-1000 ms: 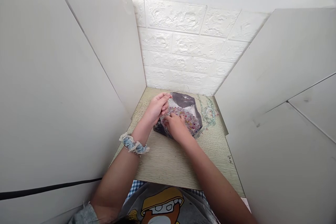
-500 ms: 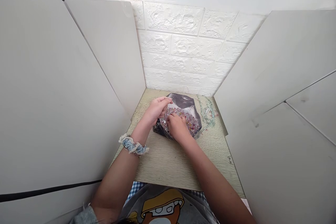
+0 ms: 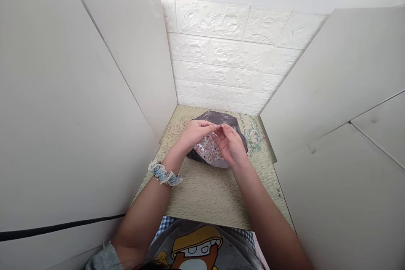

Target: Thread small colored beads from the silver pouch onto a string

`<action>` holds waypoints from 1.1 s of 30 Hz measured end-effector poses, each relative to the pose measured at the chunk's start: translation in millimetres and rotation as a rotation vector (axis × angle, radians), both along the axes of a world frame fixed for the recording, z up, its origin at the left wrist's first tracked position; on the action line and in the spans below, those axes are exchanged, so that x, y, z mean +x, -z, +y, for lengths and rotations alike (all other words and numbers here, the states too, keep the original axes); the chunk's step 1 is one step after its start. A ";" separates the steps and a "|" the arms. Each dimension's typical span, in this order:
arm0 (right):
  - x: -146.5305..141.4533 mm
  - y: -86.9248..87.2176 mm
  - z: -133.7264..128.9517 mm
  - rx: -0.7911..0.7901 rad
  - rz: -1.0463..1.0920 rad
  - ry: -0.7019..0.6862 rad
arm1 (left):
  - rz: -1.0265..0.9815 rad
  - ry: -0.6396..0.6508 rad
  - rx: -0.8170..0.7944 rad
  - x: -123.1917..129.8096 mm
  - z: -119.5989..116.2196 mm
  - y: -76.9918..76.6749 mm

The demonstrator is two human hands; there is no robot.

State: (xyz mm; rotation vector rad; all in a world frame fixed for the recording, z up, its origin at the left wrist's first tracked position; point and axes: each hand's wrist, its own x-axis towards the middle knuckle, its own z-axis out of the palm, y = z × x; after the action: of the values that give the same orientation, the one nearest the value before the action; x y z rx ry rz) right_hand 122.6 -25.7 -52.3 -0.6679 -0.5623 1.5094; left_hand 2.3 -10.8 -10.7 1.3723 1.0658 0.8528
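Observation:
Many small pink, white and red beads lie in a grey, silvery-lined bag spread on the table. Above it my left hand is closed in a pinch, thumb and forefinger pressed together. My right hand meets it there, its thumb and fingertip pinched too, with its other fingers loosely curled. The fingertips of both hands touch or nearly touch; what they pinch is too small to make out.
Strings of pale green beads lie on the wooden table right of the bag. White panels stand close on both sides, and a white brick-patterned wall closes off the back. Small shiny bits lie by the right edge.
My right hand has come up out of the beads and moved to the fingertips of my left hand. The left hand has shifted slightly to the right.

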 end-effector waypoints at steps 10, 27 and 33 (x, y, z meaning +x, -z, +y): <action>-1.9 0.1 -2.4 -0.011 0.064 -0.034 | -0.146 -0.038 0.075 6.2 0.1 5.7; -4.0 3.3 -0.8 0.004 0.062 -0.030 | -0.149 -0.077 0.103 7.2 0.8 5.6; 1.4 7.4 1.7 0.112 -0.881 -0.003 | -0.280 -0.213 0.058 -4.1 6.2 3.9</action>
State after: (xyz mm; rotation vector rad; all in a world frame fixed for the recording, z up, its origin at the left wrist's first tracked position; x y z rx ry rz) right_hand 123.9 -24.0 -59.7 -1.2431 -1.2955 1.1188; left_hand -1.7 -4.6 -14.6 1.1581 0.9842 1.2027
